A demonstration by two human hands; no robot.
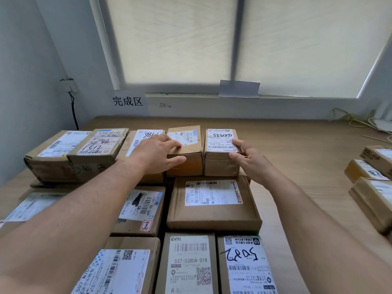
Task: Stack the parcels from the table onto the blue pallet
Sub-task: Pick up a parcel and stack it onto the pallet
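the left hand (158, 153) lies on the brown box (188, 164), straight fingers flat on its top and thumb against its near face, pressing rather than wrapping. the right hand (250, 164) touches the small box (220, 166) at its right near corner with bent fingertips and thumb; whether it pinches or only nudges i cannot tell. both boxes stand side by side, almost touching, just behind the big flat box (212, 215).

they look like stiff taped cardboard, probably light, with slick tape and labels. a hold on two opposite side faces seems safest, since a corner grip could let one twist.

five boxes stand in the row behind the big flat box, two lie level with it to its left and three lie in front of it, so eleven counting it. three more sit well apart to its right. the pallet beneath is hidden.
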